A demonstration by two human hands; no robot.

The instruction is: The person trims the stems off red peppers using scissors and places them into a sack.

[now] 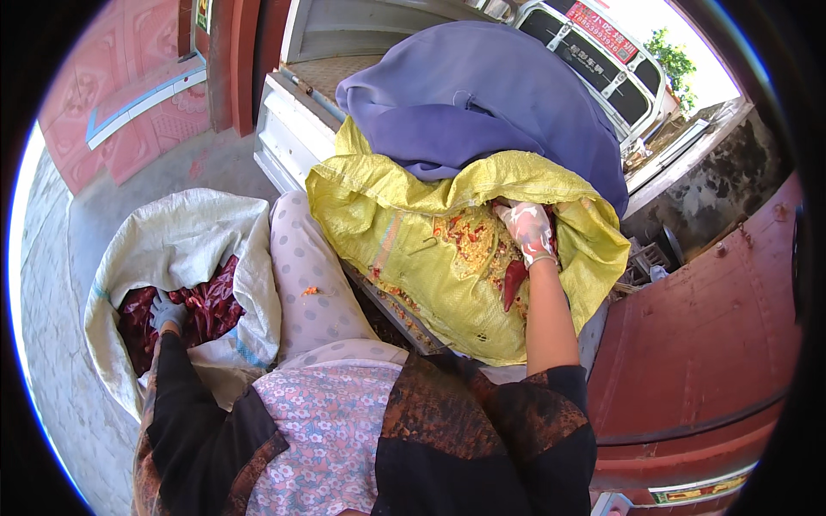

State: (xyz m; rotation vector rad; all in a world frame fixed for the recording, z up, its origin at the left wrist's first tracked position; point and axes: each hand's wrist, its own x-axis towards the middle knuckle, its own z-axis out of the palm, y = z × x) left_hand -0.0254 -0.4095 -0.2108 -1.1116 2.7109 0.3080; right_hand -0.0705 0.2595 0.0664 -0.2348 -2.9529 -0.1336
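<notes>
My left hand (166, 312), in a grey glove, reaches down into a white woven sack (185, 232) and rests on a pile of dark red dried chillies (211, 301). My right hand (527, 230), in a thin clear glove stained red, is pushed into an open yellow woven sack (387, 215) that holds pale seeds and red chilli bits (469, 245). A single red chilli (514, 282) lies just below that wrist. Whether either hand grips anything is hidden by the gloves and the chillies.
A purple cloth bundle (482, 103) lies on top behind the yellow sack, on a grey metal ledge (288, 129). A white vehicle (602, 60) stands at the far right. A red metal door (697, 344) is at my right, grey concrete ground (77, 258) at left.
</notes>
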